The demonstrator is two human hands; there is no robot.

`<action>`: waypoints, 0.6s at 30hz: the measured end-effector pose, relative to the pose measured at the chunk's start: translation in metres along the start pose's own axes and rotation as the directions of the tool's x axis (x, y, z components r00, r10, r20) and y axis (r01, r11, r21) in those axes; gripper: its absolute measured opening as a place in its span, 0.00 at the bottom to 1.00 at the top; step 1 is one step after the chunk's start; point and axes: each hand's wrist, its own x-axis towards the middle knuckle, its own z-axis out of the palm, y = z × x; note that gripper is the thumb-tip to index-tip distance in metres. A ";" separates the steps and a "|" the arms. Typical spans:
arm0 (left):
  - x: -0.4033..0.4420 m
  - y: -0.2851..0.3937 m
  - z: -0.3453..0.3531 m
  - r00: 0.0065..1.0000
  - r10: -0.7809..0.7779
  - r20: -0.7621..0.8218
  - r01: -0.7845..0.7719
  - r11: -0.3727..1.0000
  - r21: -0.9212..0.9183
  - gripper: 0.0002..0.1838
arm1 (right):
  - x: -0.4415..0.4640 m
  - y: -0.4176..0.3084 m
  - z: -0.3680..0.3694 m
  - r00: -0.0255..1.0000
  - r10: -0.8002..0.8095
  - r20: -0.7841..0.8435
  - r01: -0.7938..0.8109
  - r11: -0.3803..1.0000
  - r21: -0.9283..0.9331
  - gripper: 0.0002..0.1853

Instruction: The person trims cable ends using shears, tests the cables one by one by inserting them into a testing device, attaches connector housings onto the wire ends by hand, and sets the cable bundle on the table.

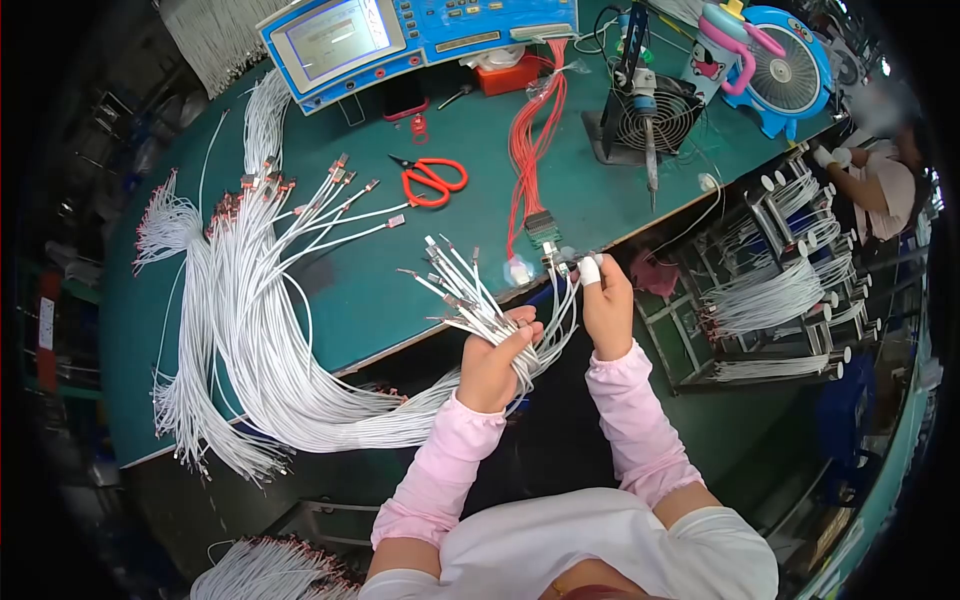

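My left hand (492,365) is wrapped round a bunch of white cables (465,300), whose connector ends fan out above the fingers. To its right, my right hand (607,300), with white covers on its fingertips, pinches a cable's connector end at the table edge. Just left of those fingertips is a small green circuit board (543,230), joined to red wires (530,150) that run up to the blue tester (430,35). A large bundle of white cables (250,320) lies over the left of the table and sags past its front edge.
Red-handled scissors (432,183) lie mid-table on the green table (350,290). A soldering iron (650,150) stands before a black fan (655,120). Behind are a cup (715,50) and blue fan (785,75). Cable racks (770,300) and another person (880,190) are at right.
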 end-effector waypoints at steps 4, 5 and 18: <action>0.003 -0.003 -0.004 0.999 0.049 0.008 -0.049 0.998 0.039 0.13 | 0.004 0.003 0.011 0.998 0.063 -0.001 -0.061 0.978 0.200 0.06; 0.003 -0.004 0.000 0.997 0.072 -0.012 -0.071 0.997 0.034 0.13 | 0.007 0.002 0.011 0.998 0.057 0.012 -0.058 0.974 0.218 0.06; 0.004 0.010 0.001 0.999 0.009 0.038 -0.005 0.995 -0.102 0.16 | -0.011 -0.007 -0.005 0.958 0.233 0.169 -0.268 0.936 0.227 0.09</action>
